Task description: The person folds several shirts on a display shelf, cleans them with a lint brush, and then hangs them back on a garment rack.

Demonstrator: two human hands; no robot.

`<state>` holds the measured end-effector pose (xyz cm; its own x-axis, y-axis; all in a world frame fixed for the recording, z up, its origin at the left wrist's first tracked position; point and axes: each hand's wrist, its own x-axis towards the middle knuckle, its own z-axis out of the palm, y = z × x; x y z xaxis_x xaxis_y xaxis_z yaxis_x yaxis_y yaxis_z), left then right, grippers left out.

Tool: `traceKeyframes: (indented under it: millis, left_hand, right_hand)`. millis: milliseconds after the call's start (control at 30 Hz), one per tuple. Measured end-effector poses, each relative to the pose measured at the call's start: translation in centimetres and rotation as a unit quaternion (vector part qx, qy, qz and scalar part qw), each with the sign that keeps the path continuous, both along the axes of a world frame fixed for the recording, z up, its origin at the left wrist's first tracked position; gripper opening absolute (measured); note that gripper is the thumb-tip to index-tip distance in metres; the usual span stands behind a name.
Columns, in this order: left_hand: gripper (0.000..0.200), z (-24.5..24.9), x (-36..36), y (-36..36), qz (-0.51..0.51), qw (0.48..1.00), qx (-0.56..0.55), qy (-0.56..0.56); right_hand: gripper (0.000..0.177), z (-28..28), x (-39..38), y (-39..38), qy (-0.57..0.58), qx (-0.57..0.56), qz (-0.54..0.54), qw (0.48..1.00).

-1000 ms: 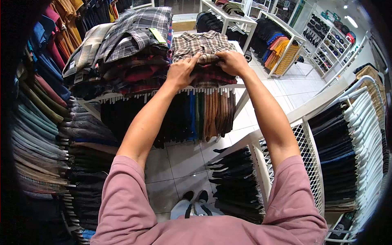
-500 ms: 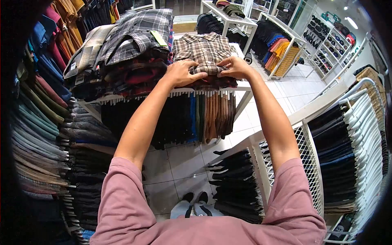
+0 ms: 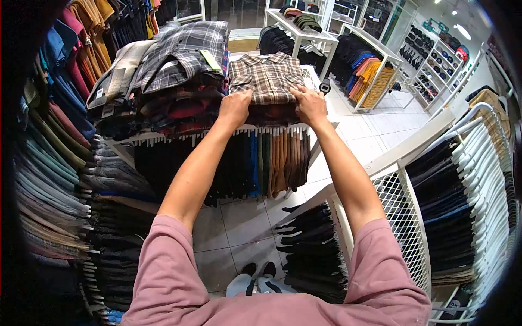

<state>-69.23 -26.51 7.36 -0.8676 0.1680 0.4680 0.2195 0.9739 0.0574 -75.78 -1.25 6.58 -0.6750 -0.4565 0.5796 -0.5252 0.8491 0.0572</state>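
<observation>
A folded brown and cream plaid shirt point(image 3: 267, 79) lies collar away from me on a stack of folded shirts point(image 3: 274, 115). My left hand point(image 3: 235, 108) is closed on its near left corner, and my right hand point(image 3: 311, 105) is closed on the near right corner. The fingertips are partly hidden by the backs of my hands. To the left, a grey and black plaid shirt point(image 3: 185, 57) with a bright green tag point(image 3: 210, 60) tops a taller pile, close beside the brown one.
Below the white display table point(image 3: 330, 120) hang dark and brown trousers point(image 3: 283, 163). Clothes racks stand close on my left point(image 3: 51, 179) and right point(image 3: 443, 195), with a white mesh panel point(image 3: 402, 212) by my right arm. Further back are more racks and a shelf of caps point(image 3: 435, 62).
My hands have moved from the shirt's near edge to its two near corners, fingers closing. The front of the shirt now lies flatter and straighter. The view has shifted slightly.
</observation>
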Motion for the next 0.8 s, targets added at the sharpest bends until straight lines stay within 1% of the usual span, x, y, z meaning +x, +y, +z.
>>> traceKeyframes:
  millis: [33,100,133,167,233,267,300,367,400,433,467,500,533,567,600,633,667,700,733,767,800]
  left_hand:
    - [0.036,0.4,0.4,0.3,0.001,1.000,0.000,0.004]
    - [0.022,0.9,1.4,1.0,0.009,0.993,-0.003,0.117]
    - [0.029,1.3,1.9,1.2,0.005,0.991,0.003,0.134]
    - [0.029,1.4,2.8,1.4,0.005,0.991,0.004,0.133]
    - [0.038,2.0,5.5,2.2,-0.015,0.968,0.035,0.249]
    - [0.043,1.6,6.8,2.7,0.000,0.970,0.095,0.222]
    - [0.041,1.4,8.4,3.5,0.019,0.968,0.161,0.193]
    - [0.042,0.0,11.1,5.0,0.034,0.934,0.274,0.226]
    - [0.042,-1.0,11.8,5.3,0.017,0.909,0.378,0.174]
    - [0.042,-2.2,11.9,5.5,0.001,0.871,0.477,0.120]
    - [0.043,-3.1,11.5,5.5,0.008,0.820,0.570,0.052]
    - [0.052,-3.1,11.6,4.2,-0.102,0.620,0.764,-0.143]
    - [0.055,-2.7,11.8,3.5,-0.129,0.531,0.824,-0.149]
    - [0.060,-2.4,11.9,3.1,-0.155,0.435,0.874,-0.154]
    - [0.063,-2.1,11.6,3.2,-0.121,0.441,0.880,-0.128]
    - [0.078,-2.2,11.0,3.1,-0.090,0.464,0.876,-0.101]
    - [0.077,-3.0,9.8,2.8,-0.044,0.488,0.864,-0.118]
    - [0.076,-3.4,9.3,2.5,0.004,0.510,0.849,-0.137]
    - [0.067,-3.8,9.1,2.1,-0.049,0.493,0.855,-0.156]
    - [0.067,-4.3,9.3,1.8,-0.048,0.493,0.855,-0.154]
    - [0.059,-3.8,10.0,1.8,-0.051,0.500,0.847,-0.171]
  right_hand:
    - [0.053,0.4,0.4,-0.2,0.004,0.000,0.001,1.000]
    - [0.051,1.7,1.5,-0.5,0.074,-0.030,-0.031,0.996]
    - [0.055,2.8,2.6,-0.5,0.051,-0.067,-0.037,0.996]
    - [0.055,3.5,4.2,-0.4,0.050,-0.066,-0.037,0.996]
    - [0.061,4.2,7.3,-0.2,0.070,-0.155,-0.054,0.984]
    - [0.060,3.8,8.1,0.1,0.033,-0.209,-0.066,0.975]
    - [0.055,3.2,9.1,0.3,0.029,-0.290,-0.046,0.955]
    - [0.058,1.7,10.8,1.1,-0.069,-0.403,-0.069,0.910]
    - [0.062,1.7,11.8,1.8,-0.236,-0.559,0.057,0.793]
    - [0.070,1.8,12.5,2.6,-0.383,-0.668,0.179,0.612]
    - [0.068,1.7,13.1,2.9,-0.405,-0.706,0.196,0.547]
    - [0.066,1.7,13.3,3.1,-0.422,-0.738,0.214,0.480]
    - [0.066,1.4,12.5,3.5,-0.422,-0.738,0.215,0.480]
    - [0.062,0.5,10.6,3.9,-0.430,-0.740,0.186,0.483]
    - [0.058,-0.5,8.8,4.1,-0.436,-0.741,0.156,0.486]
    - [0.058,-2.0,7.1,4.0,-0.437,-0.742,0.154,0.484]
    - [0.054,-3.5,5.4,4.1,-0.422,-0.710,0.080,0.558]
    - [0.050,-3.6,5.7,3.8,-0.403,-0.669,0.003,0.625]
    - [0.049,-3.3,5.9,4.1,-0.428,-0.670,0.005,0.607]
    - [0.049,-3.1,6.5,4.7,-0.430,-0.669,0.007,0.606]
    - [0.047,-1.6,8.4,4.9,-0.447,-0.658,0.017,0.606]
